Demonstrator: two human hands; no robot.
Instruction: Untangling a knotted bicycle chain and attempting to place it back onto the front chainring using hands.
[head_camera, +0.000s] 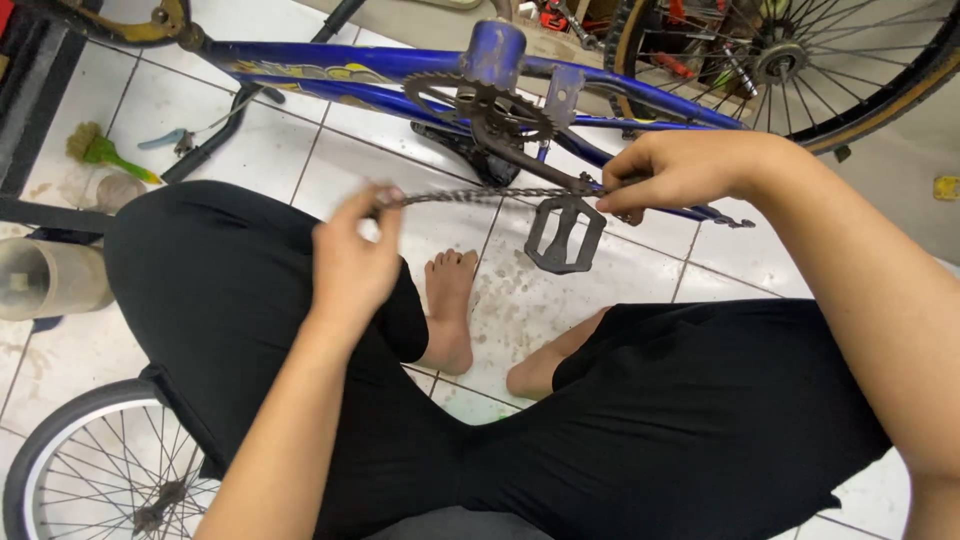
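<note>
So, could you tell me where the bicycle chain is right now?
In the head view, the chain is stretched level between the left hand and the right hand, just below the chainring and above the pedal.

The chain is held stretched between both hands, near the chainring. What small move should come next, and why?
Probably lift the chain onto the chainring teeth. The left hand and right hand hold it taut just below the ring, above the pedal, and it sits on no teeth yet.
</note>
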